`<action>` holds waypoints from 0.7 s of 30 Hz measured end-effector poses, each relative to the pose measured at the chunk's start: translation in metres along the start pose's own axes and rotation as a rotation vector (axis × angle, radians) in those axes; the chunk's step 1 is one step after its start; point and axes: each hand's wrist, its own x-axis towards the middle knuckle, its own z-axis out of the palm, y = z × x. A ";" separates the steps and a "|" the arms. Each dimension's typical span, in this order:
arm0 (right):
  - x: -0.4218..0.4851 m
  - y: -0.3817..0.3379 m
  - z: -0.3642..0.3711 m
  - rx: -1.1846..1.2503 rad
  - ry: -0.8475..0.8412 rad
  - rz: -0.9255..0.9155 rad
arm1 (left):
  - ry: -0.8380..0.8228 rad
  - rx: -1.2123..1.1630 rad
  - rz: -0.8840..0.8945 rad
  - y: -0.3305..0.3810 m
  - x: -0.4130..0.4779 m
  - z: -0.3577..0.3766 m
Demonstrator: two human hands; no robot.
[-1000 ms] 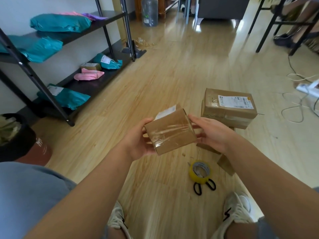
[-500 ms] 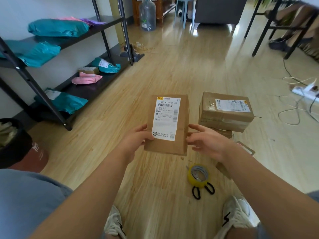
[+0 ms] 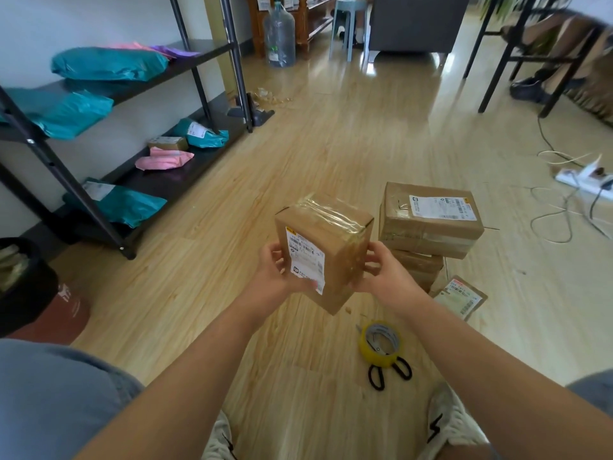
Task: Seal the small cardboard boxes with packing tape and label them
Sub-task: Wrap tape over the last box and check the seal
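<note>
Above the floor, both hands gripping small cardboard box [image 3: 326, 250], clear tape across top, white label [image 3: 304, 260] facing left

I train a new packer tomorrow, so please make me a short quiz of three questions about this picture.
1. True or false: the left hand and the right hand both hold the small box.
2. Where does the tape roll lie? A) on the shelf B) on the floor, at the scissors C) on top of the stacked boxes
3. Fill in: the held box carries a white ___ on one face.
Key: 1 true; 2 B; 3 label.
</note>
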 end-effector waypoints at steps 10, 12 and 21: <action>-0.009 -0.015 0.001 -0.033 -0.138 -0.070 | -0.051 -0.016 0.042 0.014 -0.004 0.000; -0.007 -0.018 -0.005 0.077 -0.148 -0.019 | -0.086 -0.036 -0.038 0.014 -0.001 -0.009; 0.001 0.002 -0.007 0.111 -0.254 0.216 | -0.274 -0.322 -0.213 0.007 -0.004 -0.017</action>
